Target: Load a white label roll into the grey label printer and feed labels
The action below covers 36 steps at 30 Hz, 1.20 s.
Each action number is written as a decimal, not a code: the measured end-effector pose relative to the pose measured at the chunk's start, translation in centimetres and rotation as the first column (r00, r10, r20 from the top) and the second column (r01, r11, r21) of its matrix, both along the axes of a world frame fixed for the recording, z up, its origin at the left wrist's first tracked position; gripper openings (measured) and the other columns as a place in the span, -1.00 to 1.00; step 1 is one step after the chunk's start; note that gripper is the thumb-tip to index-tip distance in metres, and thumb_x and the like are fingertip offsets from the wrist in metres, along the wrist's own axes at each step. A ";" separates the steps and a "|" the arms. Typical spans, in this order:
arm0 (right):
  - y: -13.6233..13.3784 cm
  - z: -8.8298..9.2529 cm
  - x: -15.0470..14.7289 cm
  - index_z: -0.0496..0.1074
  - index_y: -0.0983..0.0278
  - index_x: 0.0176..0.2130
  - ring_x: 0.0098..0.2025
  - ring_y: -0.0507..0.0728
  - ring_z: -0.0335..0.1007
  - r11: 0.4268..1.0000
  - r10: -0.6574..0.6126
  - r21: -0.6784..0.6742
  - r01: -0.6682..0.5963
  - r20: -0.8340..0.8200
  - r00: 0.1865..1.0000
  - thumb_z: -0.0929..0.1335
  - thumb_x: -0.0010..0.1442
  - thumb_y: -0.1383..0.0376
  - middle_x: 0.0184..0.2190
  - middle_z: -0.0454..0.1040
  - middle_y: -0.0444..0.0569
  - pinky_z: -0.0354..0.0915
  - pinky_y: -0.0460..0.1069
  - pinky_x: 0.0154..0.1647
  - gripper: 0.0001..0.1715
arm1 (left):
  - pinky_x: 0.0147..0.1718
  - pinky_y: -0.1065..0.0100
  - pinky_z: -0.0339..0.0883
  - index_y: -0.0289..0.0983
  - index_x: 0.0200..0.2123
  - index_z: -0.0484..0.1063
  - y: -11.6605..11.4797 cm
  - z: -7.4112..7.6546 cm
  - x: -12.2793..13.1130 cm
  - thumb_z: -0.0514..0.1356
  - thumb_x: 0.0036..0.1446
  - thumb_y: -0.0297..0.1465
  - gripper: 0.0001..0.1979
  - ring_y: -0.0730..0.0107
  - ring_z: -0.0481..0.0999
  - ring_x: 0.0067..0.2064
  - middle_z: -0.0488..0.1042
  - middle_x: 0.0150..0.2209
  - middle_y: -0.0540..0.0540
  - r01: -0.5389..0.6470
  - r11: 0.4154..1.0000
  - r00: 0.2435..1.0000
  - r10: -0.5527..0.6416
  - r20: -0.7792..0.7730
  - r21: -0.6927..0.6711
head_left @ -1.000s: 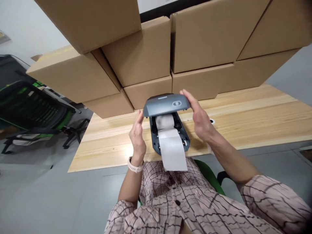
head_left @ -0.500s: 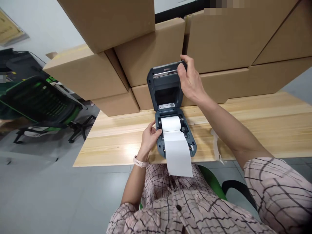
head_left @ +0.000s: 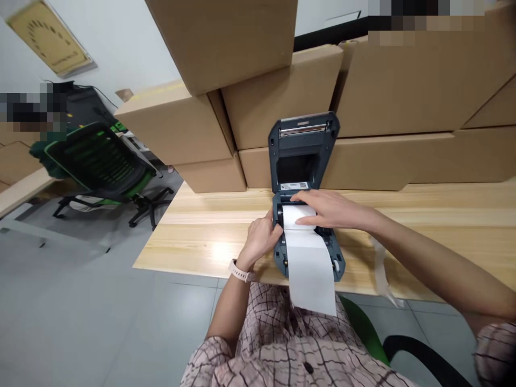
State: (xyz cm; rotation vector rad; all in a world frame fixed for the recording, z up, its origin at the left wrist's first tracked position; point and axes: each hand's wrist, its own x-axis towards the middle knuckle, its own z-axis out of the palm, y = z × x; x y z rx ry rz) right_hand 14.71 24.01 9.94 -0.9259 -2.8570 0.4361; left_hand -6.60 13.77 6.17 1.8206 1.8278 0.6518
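Observation:
A grey label printer (head_left: pixel 308 257) stands at the near edge of a wooden table (head_left: pixel 209 236), its lid (head_left: pixel 303 148) swung fully up. Inside lies a white paper roll (head_left: pixel 297 216), and a strip of white paper (head_left: pixel 311 274) hangs out over the front edge. My left hand (head_left: pixel 262 241) grips the printer's left side by the roll holder, fingers curled. My right hand (head_left: pixel 328 208) lies flat on top of the roll, fingers stretched out.
Stacked cardboard boxes (head_left: pixel 266 91) stand along the back of the table, right behind the printer. A green and black office chair (head_left: pixel 100 166) stands on the grey floor at left. A torn white strip (head_left: pixel 381 271) lies on the table edge at right.
The lid went from half raised to fully open. My right hand let go of the lid and came down onto the paper roll. My left hand stayed at the printer's left side.

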 end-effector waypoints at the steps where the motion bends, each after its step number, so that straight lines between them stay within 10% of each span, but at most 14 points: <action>1: 0.3 -0.4 -0.4 0.36 0.28 0.34 0.10 0.48 0.56 0.999 0.012 -0.044 -0.009 0.087 0.996 0.41 0.28 -0.08 0.12 0.59 0.28 0.42 0.25 0.05 -0.19 | -0.39 0.30 0.04 -0.30 0.06 0.50 0.0 0.1 0.0 0.04 0.23 -0.38 -0.60 0.27 0.29 -0.47 0.37 -0.52 0.03 0.008 1.000 1.000 -0.008 -0.017 -0.002; 8: 1.6 -0.9 -2.7 0.10 0.33 0.51 0.15 0.56 0.52 0.988 0.025 -0.152 0.010 0.227 0.974 0.54 0.04 0.02 0.17 0.56 0.35 0.38 0.31 0.14 0.25 | -0.40 0.31 0.03 -0.28 0.08 0.48 0.2 -0.3 -0.2 0.04 0.23 -0.37 -0.59 0.28 0.28 -0.49 0.33 -0.55 0.06 0.009 0.999 1.000 -0.008 0.021 -0.034; 13: 0.3 3.0 2.4 0.09 0.12 0.50 0.16 0.38 0.53 0.919 0.111 -0.358 -0.168 -0.176 0.978 0.56 0.00 0.04 0.24 0.52 0.09 0.46 0.20 0.15 0.24 | -0.40 0.31 0.00 -0.28 0.04 0.49 0.1 -0.4 -0.2 0.06 0.22 -0.36 -0.62 0.33 0.22 -0.49 0.26 -0.56 0.09 0.002 0.999 0.997 0.001 0.074 -0.033; 18: -1.6 4.7 10.6 0.33 -0.03 0.33 0.17 0.35 0.54 0.886 -0.199 -0.455 -0.088 -0.544 0.815 0.65 -0.12 0.14 0.15 0.57 0.00 0.50 0.14 0.11 0.09 | -0.39 0.31 0.00 -0.28 0.03 0.49 -0.1 -0.6 -0.2 0.05 0.20 -0.38 -0.62 0.34 0.22 -0.48 0.24 -0.57 0.11 -0.020 0.999 0.994 0.023 0.108 -0.025; 24: 0.3 1.3 13.3 0.40 0.07 0.14 -0.02 0.30 0.55 0.710 -0.674 -0.582 0.397 -0.397 0.623 0.65 -0.14 0.15 0.06 0.60 0.04 0.52 0.12 -0.12 -0.13 | -0.40 0.33 -0.01 -0.29 0.05 0.50 -0.1 -0.8 -0.2 0.06 0.18 -0.37 -0.59 0.37 0.19 -0.48 0.19 -0.57 0.12 -0.027 0.999 0.989 0.030 0.147 -0.024; 36: 5.2 -6.8 11.2 0.31 0.28 0.20 0.14 0.39 0.52 0.751 -0.564 -0.570 0.333 -0.292 0.772 0.62 -0.14 0.05 0.11 0.56 0.18 0.48 0.27 0.19 0.02 | -0.40 0.34 0.00 -0.31 0.12 0.52 -0.2 -0.9 0.0 0.07 0.18 -0.36 -0.53 0.38 0.19 -0.48 0.18 -0.57 0.13 -0.046 0.999 0.982 0.049 0.184 -0.018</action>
